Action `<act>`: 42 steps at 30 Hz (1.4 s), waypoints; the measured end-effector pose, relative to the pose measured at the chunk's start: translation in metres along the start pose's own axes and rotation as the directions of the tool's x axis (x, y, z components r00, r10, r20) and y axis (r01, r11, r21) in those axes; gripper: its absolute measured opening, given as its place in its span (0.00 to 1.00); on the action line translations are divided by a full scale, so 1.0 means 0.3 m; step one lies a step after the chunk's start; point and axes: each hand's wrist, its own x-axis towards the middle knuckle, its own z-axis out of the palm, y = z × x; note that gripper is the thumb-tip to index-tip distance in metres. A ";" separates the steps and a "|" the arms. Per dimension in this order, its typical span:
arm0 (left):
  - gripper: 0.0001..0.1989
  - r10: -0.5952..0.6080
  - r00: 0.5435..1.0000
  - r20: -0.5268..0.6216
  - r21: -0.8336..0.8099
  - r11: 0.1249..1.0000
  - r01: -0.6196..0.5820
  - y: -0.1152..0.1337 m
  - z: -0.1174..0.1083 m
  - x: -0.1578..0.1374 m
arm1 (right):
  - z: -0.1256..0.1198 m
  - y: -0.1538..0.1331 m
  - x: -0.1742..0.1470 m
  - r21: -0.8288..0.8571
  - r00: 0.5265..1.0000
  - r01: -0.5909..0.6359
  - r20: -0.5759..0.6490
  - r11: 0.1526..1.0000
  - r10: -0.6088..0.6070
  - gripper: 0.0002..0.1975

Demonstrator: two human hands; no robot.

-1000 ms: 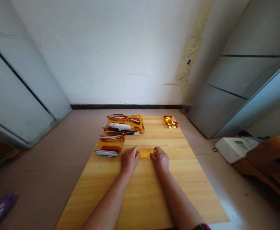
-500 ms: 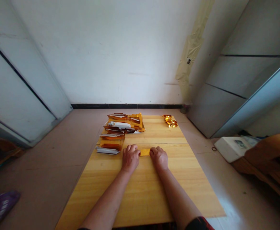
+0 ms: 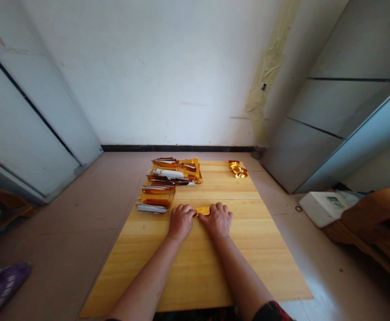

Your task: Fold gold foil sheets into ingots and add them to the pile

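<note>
A small folded strip of gold foil paper point(image 3: 203, 210) lies on the wooden table point(image 3: 195, 263) between my two hands. My left hand point(image 3: 181, 223) is closed on the strip's left end, thumb and fingers pressed together there. Over the right part of the strip rests my right hand point(image 3: 219, 222), fingers bent down on it and thumb reaching along its near edge toward the left hand. The right end of the strip is hidden under that hand.
Left of my hands lie stacks of gold foil paper with white backs point(image 3: 157, 196), more of them point(image 3: 190, 165) behind. Shiny folded gold pieces point(image 3: 238, 170) sit at the far right corner. A grey refrigerator point(image 3: 315, 120) and a white box point(image 3: 320, 208) stand to the right.
My right hand has shifted slightly left over the strip, and its thumb has stretched toward my left hand. My left hand stays at the strip's left end. The view has turned slightly.
</note>
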 end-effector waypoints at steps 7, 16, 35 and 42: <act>0.11 0.004 1.000 0.004 0.017 1.000 -0.004 0.005 0.001 0.000 | 0.009 -0.046 -0.015 -0.008 0.998 -0.066 -0.009 0.998 0.066 0.23; 0.10 -0.007 1.000 0.016 0.023 1.000 0.006 0.007 -0.006 0.002 | 0.003 -0.014 -0.011 0.029 0.997 -0.082 0.015 0.996 0.081 0.13; 0.11 -0.008 0.999 0.033 -0.015 1.000 0.009 -0.003 0.005 -0.003 | -0.029 0.040 0.005 0.132 0.986 -0.134 0.113 0.982 0.120 0.11; 0.14 -0.006 1.000 0.030 -0.050 0.999 0.007 -0.001 -0.007 -0.008 | -0.033 0.065 0.014 0.151 0.984 -0.137 0.131 0.979 0.118 0.11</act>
